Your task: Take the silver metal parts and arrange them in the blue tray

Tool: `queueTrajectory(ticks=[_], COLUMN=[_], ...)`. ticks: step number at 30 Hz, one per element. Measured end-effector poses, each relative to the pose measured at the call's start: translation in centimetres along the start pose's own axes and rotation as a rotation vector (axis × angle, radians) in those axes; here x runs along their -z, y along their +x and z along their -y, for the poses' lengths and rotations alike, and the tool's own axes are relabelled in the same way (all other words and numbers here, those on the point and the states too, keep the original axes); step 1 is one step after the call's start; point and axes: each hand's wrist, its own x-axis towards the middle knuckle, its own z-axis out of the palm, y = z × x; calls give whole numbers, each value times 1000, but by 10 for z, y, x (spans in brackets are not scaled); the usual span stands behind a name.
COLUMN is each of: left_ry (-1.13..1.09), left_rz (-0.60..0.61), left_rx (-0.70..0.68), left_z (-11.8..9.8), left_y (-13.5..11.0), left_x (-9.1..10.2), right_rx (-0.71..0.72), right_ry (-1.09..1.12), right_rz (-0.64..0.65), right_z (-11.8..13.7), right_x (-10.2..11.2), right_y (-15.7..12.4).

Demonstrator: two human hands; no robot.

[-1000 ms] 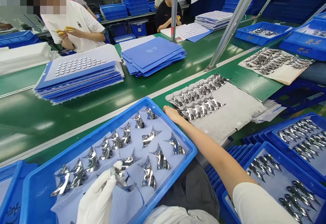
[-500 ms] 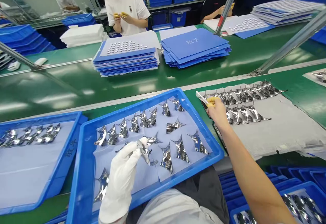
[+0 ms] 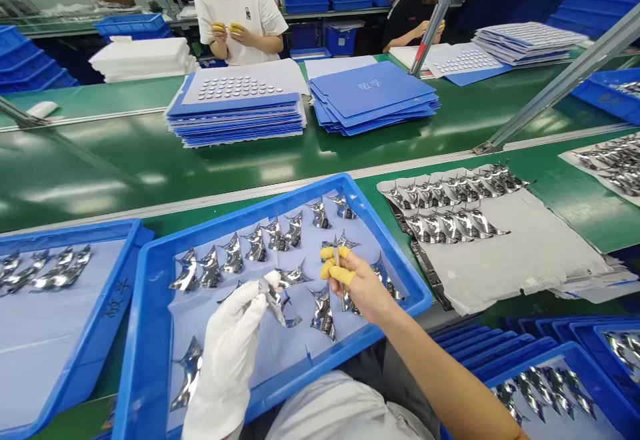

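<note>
My left hand [image 3: 227, 347], in a white glove, pinches a shiny curved metal piece [image 3: 273, 300] over the blue tray [image 3: 143, 307]. My right hand [image 3: 353, 280], with yellow finger cots on its fingertips, closes around a slim, pointed, pen-like tool [image 3: 337, 245]. Its tip points up, and the fingers hide most of its shaft. Both hands are above the tray, a short gap apart. Several mirror-bright pointed metal pieces [image 3: 323, 313] lie on the pale liner around them, some partly covered by my hands.
Rows of similar metal parts [image 3: 445, 227] rest on a pale sheet to the right. Another blue tray [image 3: 100, 360] stands at left, and trays with parts [image 3: 545, 387] sit low right. Stacked blue sheets [image 3: 375, 93] and a slanted metal post [image 3: 560, 87] are beyond. Co-workers sit opposite.
My right hand has come left from beside the sheet of parts to over the tray, bringing the slim tool upright. My left hand still pinches the metal piece. The view has shifted slightly right.
</note>
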Motion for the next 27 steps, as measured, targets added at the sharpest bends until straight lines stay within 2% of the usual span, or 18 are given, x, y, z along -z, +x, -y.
queueTrajectory(ticks=[3,6,9,11,16,21,27], left_ry=[-41,-59,-57,-65,-86,-73,-25], left_rz=[-8,-31,-12,9,66,115,105], left_rx=[4,8,-8,-36,-65,-89,-100], left_z=[1,3,4,4,2,4,7], left_y=[-3,-6,-8,-9,-10,-12,-14], left_x=[2,6,9,10,9,12,14], right_rx=[90,289,467,536,651,684,719], right_ry=[-175,-389,-509,-549,-551,-565,-566], right_rz=[65,142,206,232,237,247,259], right_z=[-8,-7,-2,0,-5,-9,-10], right_x=[-17,-31,-42,-47,-51,-51,-50], right_y=[-7,-19,-29,-32,-33,-34,-34])
